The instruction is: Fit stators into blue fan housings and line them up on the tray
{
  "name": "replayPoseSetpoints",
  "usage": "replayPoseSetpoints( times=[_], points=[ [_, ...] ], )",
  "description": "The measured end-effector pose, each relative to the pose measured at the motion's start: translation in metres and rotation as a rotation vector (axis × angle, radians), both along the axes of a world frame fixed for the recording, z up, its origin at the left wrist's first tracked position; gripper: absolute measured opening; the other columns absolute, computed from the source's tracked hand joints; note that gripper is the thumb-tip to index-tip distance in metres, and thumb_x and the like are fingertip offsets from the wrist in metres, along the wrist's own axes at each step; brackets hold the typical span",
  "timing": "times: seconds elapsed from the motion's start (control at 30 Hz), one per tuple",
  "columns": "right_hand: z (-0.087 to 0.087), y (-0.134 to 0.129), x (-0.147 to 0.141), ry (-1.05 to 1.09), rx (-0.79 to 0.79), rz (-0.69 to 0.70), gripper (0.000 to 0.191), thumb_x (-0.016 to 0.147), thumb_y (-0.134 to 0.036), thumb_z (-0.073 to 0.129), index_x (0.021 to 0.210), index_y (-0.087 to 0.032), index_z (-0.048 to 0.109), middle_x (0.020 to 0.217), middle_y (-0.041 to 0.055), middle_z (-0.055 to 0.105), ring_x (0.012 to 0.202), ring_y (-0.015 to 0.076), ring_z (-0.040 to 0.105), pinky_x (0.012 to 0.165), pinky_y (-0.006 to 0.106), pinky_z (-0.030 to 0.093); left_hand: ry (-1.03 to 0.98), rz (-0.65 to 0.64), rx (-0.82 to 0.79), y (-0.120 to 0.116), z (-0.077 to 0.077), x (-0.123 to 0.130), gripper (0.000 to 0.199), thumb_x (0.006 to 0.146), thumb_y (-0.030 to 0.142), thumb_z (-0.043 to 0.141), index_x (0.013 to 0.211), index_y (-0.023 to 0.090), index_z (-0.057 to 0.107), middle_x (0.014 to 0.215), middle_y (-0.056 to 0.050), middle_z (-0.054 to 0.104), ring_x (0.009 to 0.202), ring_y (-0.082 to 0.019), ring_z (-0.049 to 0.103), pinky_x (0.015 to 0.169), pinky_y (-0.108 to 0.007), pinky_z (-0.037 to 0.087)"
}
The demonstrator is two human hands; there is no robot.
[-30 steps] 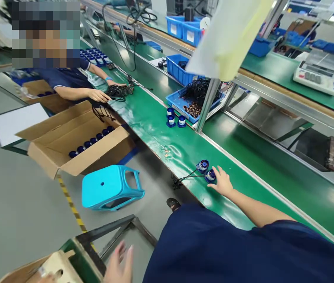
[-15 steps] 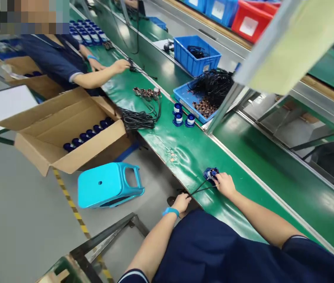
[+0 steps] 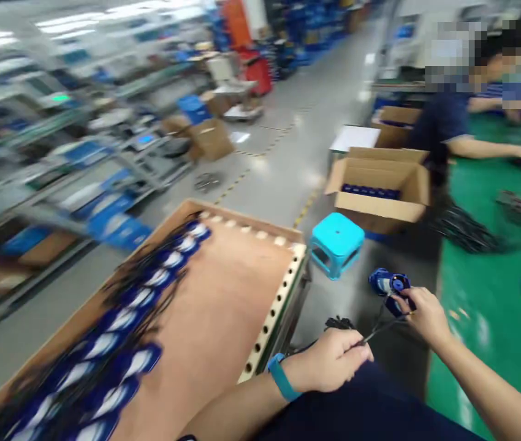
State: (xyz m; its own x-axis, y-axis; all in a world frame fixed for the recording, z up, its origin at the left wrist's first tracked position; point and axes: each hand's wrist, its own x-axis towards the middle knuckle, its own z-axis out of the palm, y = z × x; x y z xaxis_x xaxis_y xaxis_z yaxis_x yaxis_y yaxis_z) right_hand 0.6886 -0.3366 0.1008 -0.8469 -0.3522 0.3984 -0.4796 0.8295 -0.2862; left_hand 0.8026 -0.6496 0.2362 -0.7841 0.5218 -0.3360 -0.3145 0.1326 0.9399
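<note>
My right hand [image 3: 428, 315] pinches a small blue device [image 3: 385, 283] with a white label and a round opening; its exact kind is unclear. A thin black cable [image 3: 382, 329] runs from that device to my left hand [image 3: 342, 360], whose fingers are closed around it. More bundled cable shows just behind the left hand. Both hands are in the air between the green bench and a wooden tray [image 3: 224, 288]. Along the tray's left side lie rows of similar blue devices [image 3: 125, 320] with black cables, blurred by motion.
A turquoise stool [image 3: 338, 236] stands beyond the tray. Behind it is an open cardboard box [image 3: 380, 211] with blue parts. The green bench [image 3: 472, 312] at right bears a black cable bundle [image 3: 467, 229]; a co-worker's arm [image 3: 490, 149] reaches over it.
My view has swung left, bringing the wooden tray into sight. Both hands have moved off the bench side, carrying the blue device and its cable leftward.
</note>
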Motion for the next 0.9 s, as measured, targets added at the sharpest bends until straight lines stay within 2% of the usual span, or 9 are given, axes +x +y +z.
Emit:
replayPoseSetpoints(
  times=[0.1,0.17,0.3,0.4,0.47,0.57,0.67,0.8,0.9],
  points=[
    [0.042,-0.114,-0.058,0.052,-0.030,0.356,0.034,0.098,-0.050,0.056,0.088,-0.020,0.066,0.086,0.0121,0.066,0.086,0.0269,0.060,0.078,0.038,0.046,-0.009,0.300,0.158,-0.056,0.032,0.060,0.034,0.097,0.047,0.052,0.103,0.016,0.065,0.066,0.001,0.054,0.063,-0.013,0.053,0.063,-0.026,0.043],
    [0.067,-0.205,-0.072,0.047,0.015,0.601,0.036,0.100,-0.051,0.052,0.090,-0.019,0.067,0.088,0.0125,0.066,0.087,0.0268,0.059,0.080,0.037,0.045,0.072,0.591,0.235,-0.082,0.036,0.104,0.045,0.099,0.056,0.048,0.105,0.015,0.064,0.067,-0.001,0.052,0.067,-0.015,0.052,0.071,-0.029,0.045],
    [0.086,-0.391,-0.043,0.002,0.210,1.045,0.040,0.105,-0.050,0.043,0.100,-0.018,0.067,0.096,0.0128,0.067,0.092,0.0255,0.058,0.083,0.035,0.040,0.174,1.239,0.421,-0.112,0.008,0.165,0.060,0.093,0.073,0.044,0.095,0.016,0.062,0.063,0.002,0.043,0.059,-0.013,0.044,0.065,-0.030,0.041],
    [0.074,-0.508,0.008,-0.014,0.398,1.272,0.036,0.106,-0.046,0.044,0.106,-0.017,0.066,0.101,0.0121,0.067,0.094,0.0234,0.058,0.084,0.033,0.038,0.143,1.567,0.557,-0.132,-0.021,0.185,0.061,0.085,0.077,0.056,0.093,0.017,0.062,0.062,0.003,0.043,0.059,-0.013,0.046,0.063,-0.030,0.041],
    [0.061,-0.569,0.043,0.006,0.494,1.357,0.030,0.104,-0.041,0.049,0.106,-0.016,0.066,0.104,0.0120,0.068,0.096,0.0231,0.058,0.084,0.032,0.037,0.130,1.701,0.596,-0.145,-0.034,0.193,0.063,0.079,0.078,0.064,0.098,0.018,0.063,0.067,0.000,0.051,0.066,-0.016,0.053,0.069,-0.032,0.046],
    [0.040,-0.632,0.080,0.035,0.558,1.464,0.023,0.101,-0.037,0.057,0.105,-0.016,0.067,0.107,0.0110,0.068,0.100,0.0235,0.057,0.085,0.032,0.035,0.046,1.828,0.594,-0.159,-0.047,0.205,0.065,0.075,0.076,0.069,0.108,0.021,0.062,0.082,-0.005,0.065,0.086,-0.022,0.064,0.085,-0.038,0.050],
    [0.026,-0.668,0.092,0.052,0.583,1.582,0.027,0.100,-0.041,0.058,0.108,-0.016,0.067,0.114,0.0121,0.067,0.109,0.0257,0.053,0.092,0.036,0.033,-0.079,1.850,0.508,-0.165,-0.061,0.216,0.069,0.075,0.077,0.069,0.115,0.021,0.063,0.097,-0.008,0.070,0.102,-0.023,0.065,0.098,-0.038,0.047],
    [0.018,-0.694,0.083,0.051,0.582,1.671,0.042,0.097,-0.047,0.062,0.123,-0.014,0.063,0.119,0.0166,0.064,0.115,0.0307,0.049,0.099,0.043,0.030,-0.201,1.816,0.428,-0.177,-0.087,0.225,0.081,0.076,0.085,0.058,0.121,0.017,0.062,0.102,-0.011,0.071,0.096,-0.024,0.067,0.089,-0.037,0.052],
    [0.017,-0.694,0.074,0.060,0.480,1.604,0.065,0.091,-0.046,0.070,0.143,-0.013,0.049,0.142,0.0218,0.050,0.129,0.0360,0.041,0.107,0.050,0.026,-0.258,1.814,0.251,-0.204,-0.105,0.237,0.085,0.083,0.087,0.041,0.123,0.014,0.061,0.104,-0.014,0.071,0.089,-0.025,0.069,0.085,-0.041,0.055]
  ],
)
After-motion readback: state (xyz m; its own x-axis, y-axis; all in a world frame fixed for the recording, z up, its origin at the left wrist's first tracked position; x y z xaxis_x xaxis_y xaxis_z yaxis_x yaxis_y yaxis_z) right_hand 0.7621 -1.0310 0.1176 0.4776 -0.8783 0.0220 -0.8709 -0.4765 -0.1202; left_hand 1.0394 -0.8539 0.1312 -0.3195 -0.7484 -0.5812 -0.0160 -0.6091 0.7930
